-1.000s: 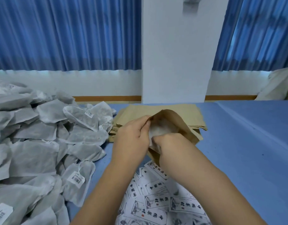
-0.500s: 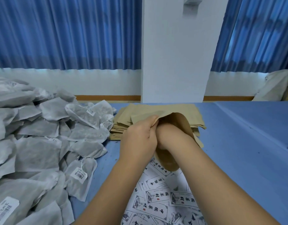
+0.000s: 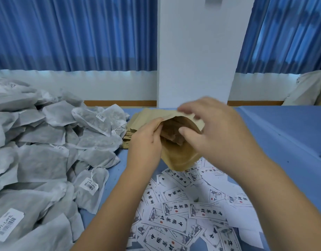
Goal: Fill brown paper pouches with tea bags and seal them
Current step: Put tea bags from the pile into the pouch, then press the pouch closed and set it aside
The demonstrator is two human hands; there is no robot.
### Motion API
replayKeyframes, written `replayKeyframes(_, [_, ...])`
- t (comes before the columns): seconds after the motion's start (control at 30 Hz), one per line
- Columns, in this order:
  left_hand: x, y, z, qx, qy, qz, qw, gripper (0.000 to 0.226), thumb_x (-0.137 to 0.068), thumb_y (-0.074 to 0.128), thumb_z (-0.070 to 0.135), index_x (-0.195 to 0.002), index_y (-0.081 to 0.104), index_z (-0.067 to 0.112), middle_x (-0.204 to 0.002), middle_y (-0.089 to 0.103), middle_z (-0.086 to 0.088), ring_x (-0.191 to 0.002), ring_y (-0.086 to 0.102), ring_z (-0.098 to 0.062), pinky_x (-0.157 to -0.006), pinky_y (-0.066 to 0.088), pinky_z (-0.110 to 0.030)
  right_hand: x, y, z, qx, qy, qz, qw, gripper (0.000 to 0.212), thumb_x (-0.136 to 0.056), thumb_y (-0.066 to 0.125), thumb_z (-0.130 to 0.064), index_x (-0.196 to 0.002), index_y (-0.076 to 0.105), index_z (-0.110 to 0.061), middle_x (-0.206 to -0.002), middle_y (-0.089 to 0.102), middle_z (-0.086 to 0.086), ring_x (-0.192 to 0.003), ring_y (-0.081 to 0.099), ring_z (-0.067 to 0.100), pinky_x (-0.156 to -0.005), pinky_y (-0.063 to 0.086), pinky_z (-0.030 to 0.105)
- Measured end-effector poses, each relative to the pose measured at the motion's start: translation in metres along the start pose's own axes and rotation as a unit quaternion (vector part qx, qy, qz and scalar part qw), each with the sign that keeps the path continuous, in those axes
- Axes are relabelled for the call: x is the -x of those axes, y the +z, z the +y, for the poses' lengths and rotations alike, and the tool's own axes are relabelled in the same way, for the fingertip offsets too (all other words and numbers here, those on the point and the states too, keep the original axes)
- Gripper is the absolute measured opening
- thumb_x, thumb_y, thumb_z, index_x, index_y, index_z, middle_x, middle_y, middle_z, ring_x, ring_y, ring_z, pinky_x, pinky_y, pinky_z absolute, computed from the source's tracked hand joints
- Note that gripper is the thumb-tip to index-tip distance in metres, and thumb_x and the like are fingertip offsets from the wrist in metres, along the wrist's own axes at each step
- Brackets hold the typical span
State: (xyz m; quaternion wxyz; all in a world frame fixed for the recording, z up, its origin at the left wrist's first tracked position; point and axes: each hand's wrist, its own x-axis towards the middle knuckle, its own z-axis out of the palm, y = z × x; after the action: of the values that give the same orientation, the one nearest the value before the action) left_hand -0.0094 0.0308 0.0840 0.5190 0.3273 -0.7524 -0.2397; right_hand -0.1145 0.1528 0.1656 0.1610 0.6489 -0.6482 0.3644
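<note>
Left hand (image 3: 145, 142) pinches the near-left rim of the brown paper pouch (image 3: 177, 158), which is upright over the blue table (image 3: 283, 142) with its mouth open. Right hand (image 3: 216, 134) curls over the far rim, fingers blurred. Bare tabletop to the right; tea bag heap (image 3: 47, 160) left, flat pouch stack (image 3: 138, 120) behind, printed labels (image 3: 183, 214) below. White pillar (image 3: 196, 60) and blue curtains (image 3: 74, 33) beyond. Right hand was inside the pouch half a second ago, now out.

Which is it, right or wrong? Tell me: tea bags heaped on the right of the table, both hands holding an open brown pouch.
Wrong on one point: the head view shows the tea bags heaped on the left of the table. The left hand and right hand do hold the open brown pouch.
</note>
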Motion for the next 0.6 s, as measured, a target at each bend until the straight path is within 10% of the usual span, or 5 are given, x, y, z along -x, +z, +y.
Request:
replayKeyframes(0.1, [-0.001,0.001,-0.006,0.038,-0.008,-0.011,0.999,0.026,-0.099,0.049,0.014,-0.114,0.069,0.021,-0.107,0.068,0.012,-0.099,0.057,0.0,-0.082,0.036,-0.002,-0.003,0.007,0.027,0.032,0.064,-0.09,0.993,0.076,-0.075,0.072,-0.042,-0.142,0.035,-0.038,-0.137,0.036,-0.01,-0.126,0.034,0.01,-0.101,0.034,0.03])
replayKeyframes(0.2, [-0.002,0.0,-0.012,0.102,-0.022,-0.029,0.994,0.028,-0.099,0.049,0.013,-0.106,0.068,0.032,-0.105,0.065,0.025,-0.102,0.055,0.011,-0.084,0.036,-0.002,-0.001,0.032,0.055,0.038,0.095,-0.162,0.982,0.068,-0.087,0.064,-0.033,-0.146,0.031,-0.038,-0.148,0.029,-0.009,-0.135,0.033,0.014,-0.11,0.03,0.039])
replayKeyframes(0.37, [0.0,0.004,-0.026,0.131,-0.046,-0.074,0.988,0.028,-0.1,0.047,0.014,-0.117,0.066,0.025,-0.116,0.064,0.016,-0.114,0.053,0.003,-0.095,0.038,-0.01,0.006,0.056,0.077,-0.095,0.08,-0.107,0.986,0.056,-0.09,0.047,0.003,-0.136,0.052,-0.028,-0.135,0.05,-0.013,-0.123,0.041,-0.002,-0.092,0.022,-0.004])
replayKeyframes(0.6, [-0.001,0.006,-0.028,0.053,-0.118,-0.095,0.987,0.051,-0.092,0.059,0.037,-0.139,0.043,0.026,-0.131,0.046,0.006,-0.11,0.049,0.005,-0.091,0.04,-0.011,0.002,0.059,0.08,-0.154,0.1,-0.047,0.982,0.058,-0.087,0.039,0.012,-0.128,0.061,-0.022,-0.129,0.058,-0.007,-0.112,0.045,-0.005,-0.089,0.024,-0.007])
